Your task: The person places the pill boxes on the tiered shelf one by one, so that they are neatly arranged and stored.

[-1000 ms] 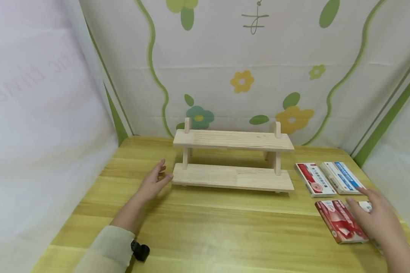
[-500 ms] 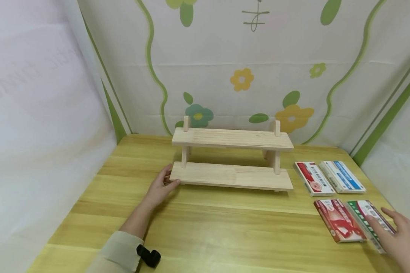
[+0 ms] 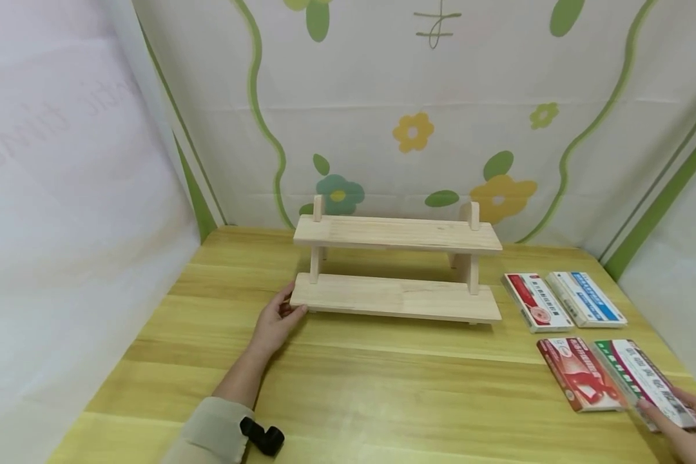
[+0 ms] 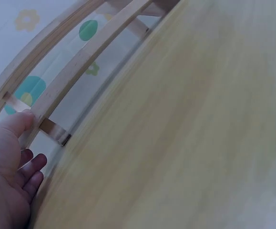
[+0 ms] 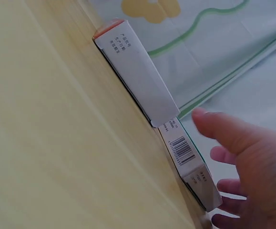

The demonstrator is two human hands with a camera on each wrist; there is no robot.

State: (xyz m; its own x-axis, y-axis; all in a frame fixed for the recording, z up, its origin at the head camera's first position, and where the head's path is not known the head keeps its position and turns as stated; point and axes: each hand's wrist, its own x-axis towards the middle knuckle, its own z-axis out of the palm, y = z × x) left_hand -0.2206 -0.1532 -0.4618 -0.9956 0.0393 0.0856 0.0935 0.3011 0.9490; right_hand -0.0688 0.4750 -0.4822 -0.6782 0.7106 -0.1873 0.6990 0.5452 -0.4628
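A two-tier wooden display shelf (image 3: 394, 296) stands on the table. My left hand (image 3: 275, 327) grips the left end of its lower board, thumb at the front edge and fingers behind the end. In the left wrist view the thumb (image 4: 21, 121) lies against the board and the other fingers curl below it. At the near end of a green-and-white medicine box (image 3: 644, 377) is my right hand (image 3: 693, 422), thumb on one side and fingers on the other. In the right wrist view the thumb (image 5: 216, 126) looks apart from the box while the lower fingertips lie at its end.
A red medicine box (image 3: 580, 374) lies left of the green-and-white one. Behind them are a red-and-white box (image 3: 537, 303) and a blue-and-white box (image 3: 587, 299). A flower-printed cloth (image 3: 371, 129) hangs behind the wooden table (image 3: 371, 386).
My left hand has moved right and taken hold of the shelf's lower end. The right hand has moved toward me and to the right, from above the boxes to the green-and-white box's near end.
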